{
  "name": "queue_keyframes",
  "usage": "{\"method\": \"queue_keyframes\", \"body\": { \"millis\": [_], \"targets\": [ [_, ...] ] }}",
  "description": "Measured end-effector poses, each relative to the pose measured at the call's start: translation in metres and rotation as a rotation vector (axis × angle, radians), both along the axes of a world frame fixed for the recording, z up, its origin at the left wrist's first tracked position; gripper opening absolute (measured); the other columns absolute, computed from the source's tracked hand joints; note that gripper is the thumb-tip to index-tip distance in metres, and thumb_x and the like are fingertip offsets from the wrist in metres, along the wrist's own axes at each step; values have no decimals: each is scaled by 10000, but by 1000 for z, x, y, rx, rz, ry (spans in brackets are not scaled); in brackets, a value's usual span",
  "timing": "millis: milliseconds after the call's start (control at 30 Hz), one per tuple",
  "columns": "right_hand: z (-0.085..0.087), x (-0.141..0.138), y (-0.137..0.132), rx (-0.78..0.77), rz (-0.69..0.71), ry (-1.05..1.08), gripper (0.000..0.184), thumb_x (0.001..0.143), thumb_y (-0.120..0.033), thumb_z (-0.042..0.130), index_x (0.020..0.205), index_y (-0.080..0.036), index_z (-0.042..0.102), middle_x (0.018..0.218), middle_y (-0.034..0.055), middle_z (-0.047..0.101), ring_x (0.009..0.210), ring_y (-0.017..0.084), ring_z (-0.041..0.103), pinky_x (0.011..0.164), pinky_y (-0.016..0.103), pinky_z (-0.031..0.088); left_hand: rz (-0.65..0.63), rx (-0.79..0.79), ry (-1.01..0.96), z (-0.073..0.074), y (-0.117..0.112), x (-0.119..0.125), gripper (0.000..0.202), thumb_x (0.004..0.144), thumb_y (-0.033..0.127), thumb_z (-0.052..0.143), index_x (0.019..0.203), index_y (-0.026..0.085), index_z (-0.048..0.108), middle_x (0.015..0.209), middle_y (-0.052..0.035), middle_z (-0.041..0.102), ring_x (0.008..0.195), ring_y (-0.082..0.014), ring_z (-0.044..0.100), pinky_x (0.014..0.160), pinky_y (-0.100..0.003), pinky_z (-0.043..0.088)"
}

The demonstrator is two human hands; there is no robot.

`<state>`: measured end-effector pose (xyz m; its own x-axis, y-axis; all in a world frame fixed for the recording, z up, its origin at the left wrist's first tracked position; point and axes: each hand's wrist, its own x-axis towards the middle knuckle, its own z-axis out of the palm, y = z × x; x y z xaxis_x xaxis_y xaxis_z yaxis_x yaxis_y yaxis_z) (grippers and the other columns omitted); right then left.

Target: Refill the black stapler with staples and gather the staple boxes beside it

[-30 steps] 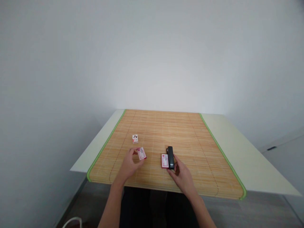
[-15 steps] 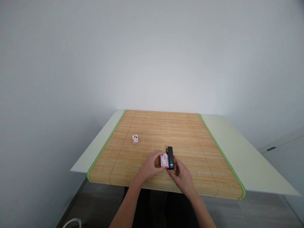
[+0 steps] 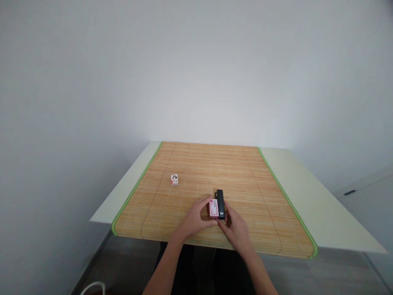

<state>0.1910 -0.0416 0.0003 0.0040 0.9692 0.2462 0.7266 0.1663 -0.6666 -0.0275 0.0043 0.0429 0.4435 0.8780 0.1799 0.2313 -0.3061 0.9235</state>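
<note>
A black stapler lies lengthwise on the bamboo mat, near its front edge. My right hand grips the stapler from the right, thumb at its near end and fingers along its side. Close against the stapler's left side is a small white and magenta box. My left hand curves around that box with thumb and index finger apart, the thumb lying just below the box's near edge. Farther back on the left sits a second small white box with a dark picture and red marks, touched by neither hand.
The mat has green-edged sides and covers the middle of a white table. Behind the table rises a pale wall. A white cable shows on the floor at the lower left.
The box has shifted slightly right, closer against the stapler. My left hand's fingers have spread and its thumb has moved down and right. The right hand and stapler stay almost still.
</note>
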Motion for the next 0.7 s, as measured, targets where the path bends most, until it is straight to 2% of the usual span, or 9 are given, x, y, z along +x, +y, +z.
{"method": "queue_keyframes", "body": {
  "millis": [67,100,200,233,300,400,467,567,700],
  "targets": [
    [-2,0,0,-6,-3,12,731,898,-456,667,1553,-248,419,872,22,671,795,238,640,750,356,522,59,-28,-4,-2,6,-16,974,728,454,880,1571,349,402,1617,-79,434,1371,-315,546,1190,-507,405],
    [-2,0,1,-7,-9,16,739,891,-460,674,1552,-247,421,864,18,667,791,236,640,745,353,520,136,-33,-10,-4,13,-26,941,771,468,845,1580,360,376,1617,-73,435,1331,-296,580,1170,-497,429],
    [-3,0,0,-16,-35,13,754,876,-471,690,1547,-247,430,857,12,665,789,236,641,742,351,514,517,27,-17,-13,48,-65,598,945,472,646,1503,310,503,1512,-70,561,1315,-263,591,1172,-489,416],
    [-3,-1,0,-22,-38,9,764,870,-478,696,1547,-248,430,856,11,665,788,237,640,738,350,512,634,54,-11,-16,63,-77,537,969,463,607,1467,273,546,1501,-82,570,1350,-264,563,1196,-488,386],
    [-1,-1,0,-26,-41,4,787,857,-502,711,1548,-252,430,863,11,671,790,239,642,736,352,510,776,49,1,-22,92,-97,511,983,449,578,1437,214,570,1516,-109,553,1426,-278,488,1228,-490,337],
    [1,-2,-1,-20,-45,10,803,850,-540,720,1545,-254,440,872,12,680,795,240,648,744,352,513,799,6,-4,-28,121,-107,511,980,428,574,1428,183,571,1501,-128,566,1449,-292,460,1239,-508,309],
    [2,-2,-1,-19,-50,16,791,857,-551,713,1540,-251,450,855,11,678,782,237,646,736,349,515,768,2,-20,-31,127,-101,499,980,411,567,1425,183,574,1492,-123,577,1452,-285,458,1245,-501,300],
    [3,-2,-1,-16,-51,20,769,872,-552,697,1536,-246,458,842,15,676,769,238,644,729,353,518,717,-5,-58,-38,122,-79,493,994,400,535,1436,185,565,1518,-116,556,1459,-262,452,1255,-470,287],
    [3,-3,-1,-14,-58,9,760,873,-544,692,1536,-252,460,867,27,689,782,247,652,732,362,524,630,-40,-119,-45,103,-36,506,998,401,517,1473,226,536,1546,-81,534,1475,-239,436,1262,-460,283]
  ]
}}
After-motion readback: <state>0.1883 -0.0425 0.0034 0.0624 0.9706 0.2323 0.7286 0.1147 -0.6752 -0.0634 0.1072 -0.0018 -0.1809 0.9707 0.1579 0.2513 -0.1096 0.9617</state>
